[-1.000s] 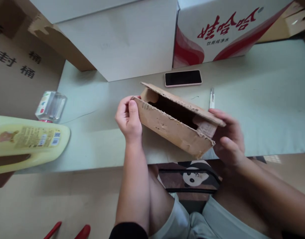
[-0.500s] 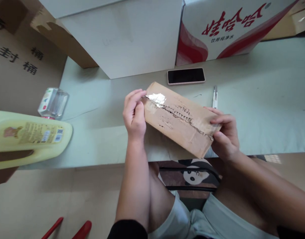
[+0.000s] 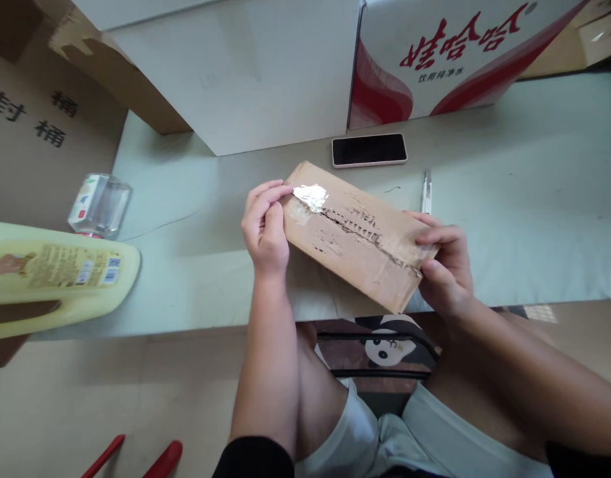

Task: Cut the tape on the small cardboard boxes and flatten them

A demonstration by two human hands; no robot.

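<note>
I hold a small worn brown cardboard box (image 3: pixel 355 249) over the near edge of a pale green table (image 3: pixel 509 219). Its flaps are closed, with torn tape along the seam. My left hand (image 3: pixel 264 229) grips the box's left end, with fingertips pressed on a crumpled shiny bit of tape (image 3: pixel 310 195). My right hand (image 3: pixel 445 262) is closed on the box's right end, thumb on top.
A black phone (image 3: pixel 369 149) and a slim white pen-like tool (image 3: pixel 426 191) lie behind the box. A yellow jug (image 3: pixel 56 279) lies on its side at left beside a clear bottle (image 3: pixel 99 204). Large cartons (image 3: pixel 265 73) line the back. Red handles (image 3: pixel 136 458) show on the floor.
One second ago the box's top flap stood open and showed its dark inside. The flaps are now closed, and my left fingers have moved onto the tape at the seam.
</note>
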